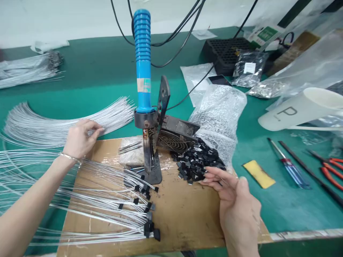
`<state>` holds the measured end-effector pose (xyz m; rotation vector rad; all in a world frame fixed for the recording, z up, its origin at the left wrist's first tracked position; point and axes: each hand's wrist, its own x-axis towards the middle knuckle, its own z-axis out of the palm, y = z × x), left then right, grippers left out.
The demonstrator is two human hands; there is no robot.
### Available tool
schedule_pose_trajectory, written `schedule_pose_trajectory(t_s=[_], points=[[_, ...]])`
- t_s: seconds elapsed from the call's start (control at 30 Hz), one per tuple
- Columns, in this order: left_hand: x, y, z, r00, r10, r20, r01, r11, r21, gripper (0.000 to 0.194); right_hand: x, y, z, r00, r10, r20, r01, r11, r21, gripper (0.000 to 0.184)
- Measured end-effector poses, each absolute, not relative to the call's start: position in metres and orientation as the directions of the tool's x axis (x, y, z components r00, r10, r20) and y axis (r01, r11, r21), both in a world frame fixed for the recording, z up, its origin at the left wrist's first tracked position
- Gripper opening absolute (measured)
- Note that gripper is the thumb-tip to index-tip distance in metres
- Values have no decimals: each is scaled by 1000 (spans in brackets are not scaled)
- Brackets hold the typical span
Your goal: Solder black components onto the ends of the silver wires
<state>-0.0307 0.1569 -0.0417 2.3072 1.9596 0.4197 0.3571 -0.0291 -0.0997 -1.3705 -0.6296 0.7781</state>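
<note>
My left hand (81,138) lies at the near edge of a curved bundle of thin white wires (48,123). Its thumb and forefinger are pinched together at the wires, on what seems to be a single one. My right hand (235,203) reaches to a heap of small black plastic caps (197,160), fingers stretched out and thumb apart. Its fingertips touch the near side of the heap; no cap shows clearly in them. Between the hands stands a hand press with a blue ribbed handle (143,53). Wires with black caps on their ends (148,228) lie on the cardboard (187,214).
Behind the heap are a fan (174,141) and a bubble-wrap bag (219,110). On the right lie a white cup (297,110), a yellow pad (259,174), a screwdriver (292,169) and red-handled pliers (331,167). Another wire bundle (29,69) rests at the back left.
</note>
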Motion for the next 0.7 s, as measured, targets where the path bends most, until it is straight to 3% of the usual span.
schedule_pose_trajectory(t_s=[0.4,0.7], points=[[-30,136,-5,-77,986,149,786,-32,618,30,355,-33,-96,598,799,-66,-80,-22,-997,50],[-9,128,8,-195,945,262,690,-58,721,27,354,-34,-98,598,799,-63,-45,-45,-998,49]])
